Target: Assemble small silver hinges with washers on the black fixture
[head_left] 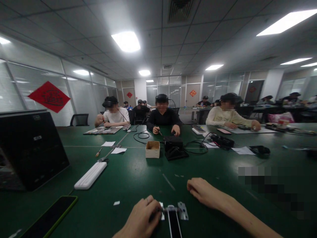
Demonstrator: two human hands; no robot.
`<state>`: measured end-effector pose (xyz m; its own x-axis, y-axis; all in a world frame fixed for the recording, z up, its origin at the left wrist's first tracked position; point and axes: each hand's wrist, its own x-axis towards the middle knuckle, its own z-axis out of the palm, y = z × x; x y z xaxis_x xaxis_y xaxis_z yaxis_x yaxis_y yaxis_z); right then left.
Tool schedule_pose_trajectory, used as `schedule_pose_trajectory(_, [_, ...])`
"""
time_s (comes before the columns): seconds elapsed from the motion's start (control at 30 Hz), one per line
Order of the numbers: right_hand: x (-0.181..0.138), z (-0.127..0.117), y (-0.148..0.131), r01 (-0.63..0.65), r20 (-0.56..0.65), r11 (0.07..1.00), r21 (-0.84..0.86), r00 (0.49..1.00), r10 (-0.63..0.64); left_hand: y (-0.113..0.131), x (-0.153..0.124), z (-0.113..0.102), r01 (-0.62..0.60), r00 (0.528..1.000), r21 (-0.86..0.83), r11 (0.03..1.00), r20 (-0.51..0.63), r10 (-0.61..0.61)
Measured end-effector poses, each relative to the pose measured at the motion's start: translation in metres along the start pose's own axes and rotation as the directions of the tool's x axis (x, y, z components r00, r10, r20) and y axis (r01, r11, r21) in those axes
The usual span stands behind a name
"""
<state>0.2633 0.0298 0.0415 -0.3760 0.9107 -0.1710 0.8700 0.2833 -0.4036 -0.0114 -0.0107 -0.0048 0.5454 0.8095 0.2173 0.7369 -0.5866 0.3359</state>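
Note:
My left hand (144, 214) is low in the middle, its fingers bent and pinched at the left side of a small metal bracket (183, 211) with holes in its plates. Between the plates lies a narrow dark strip with a pale frame (174, 223), running off the bottom edge. What the left fingertips press on is partly hidden. Right of the bracket and farther from me, my right hand (201, 191) rests on the green table with its fingers curled together. Nothing shows in it, and it is apart from the bracket.
On the left are a black computer case (34, 148), a phone with a green edge (51, 216) and a white power strip (91, 175). Ahead stand a small open box (152, 152) and black gear with cables (173, 147). Several people sit beyond; one person (163, 115) faces me.

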Motion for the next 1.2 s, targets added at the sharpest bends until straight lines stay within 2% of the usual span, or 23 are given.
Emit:
schedule_pose_trajectory(0.17, [0.0, -0.005, 0.0, -0.032, 0.013, 0.999, 0.004, 0.999, 0.032, -0.004, 0.001, 0.003, 0.001, 1.0, 0.003, 1.0, 0.009, -0.001])
schedule_pose_trajectory(0.4, [0.005, 0.0, 0.011, 0.069, 0.015, 0.997, -0.032, 0.998, -0.069, 0.001, 0.001, 0.0, 0.006, 1.0, -0.008, 1.0, 0.018, -0.005])
schedule_pose_trajectory(0.57, [-0.001, 0.001, 0.001, 0.208, 0.058, 0.97, 0.122, 0.975, -0.216, 0.003, 0.004, -0.003, -0.026, 0.999, -0.024, 0.999, 0.032, 0.027])
schedule_pose_trajectory(0.73, [-0.009, 0.007, -0.015, 0.259, 0.121, 0.94, 0.222, 0.949, -0.29, 0.003, 0.005, -0.002, -0.018, 0.999, -0.01, 1.0, 0.044, 0.019])
schedule_pose_trajectory(0.87, [-0.011, 0.012, -0.018, 0.264, 0.131, 0.928, 0.261, 0.943, -0.306, 0.002, 0.006, 0.0, -0.029, 0.999, 0.004, 1.0, 0.024, 0.029])
schedule_pose_trajectory(1.03, [-0.008, 0.015, -0.018, 0.208, 0.131, 0.932, 0.296, 0.958, -0.255, 0.002, 0.006, 0.002, -0.024, 1.0, 0.004, 1.0, 0.016, 0.024])
schedule_pose_trajectory(1.2, [-0.004, 0.021, -0.02, 0.222, 0.091, 0.915, 0.336, 0.96, -0.266, 0.002, 0.006, 0.002, -0.033, 0.999, 0.006, 0.999, 0.005, 0.033])
